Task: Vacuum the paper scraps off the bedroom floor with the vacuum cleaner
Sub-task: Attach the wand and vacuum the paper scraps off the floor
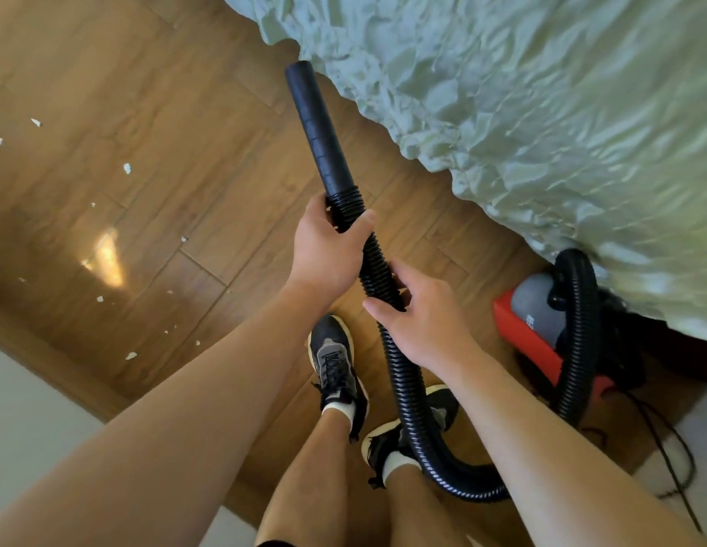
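A black ribbed vacuum hose ends in a smooth black nozzle tube that points away from me, lifted above the floor beside the bed. My left hand grips the hose just behind the tube. My right hand holds the hose a little lower. The hose loops past my feet back to the red and grey vacuum cleaner at the bed's edge. Several small white paper scraps lie scattered on the wooden floor to the left.
A bed with a crumpled pale green cover fills the upper right. My two feet in black shoes stand under the hose. A black power cord trails at the lower right. A pale wall runs along the lower left.
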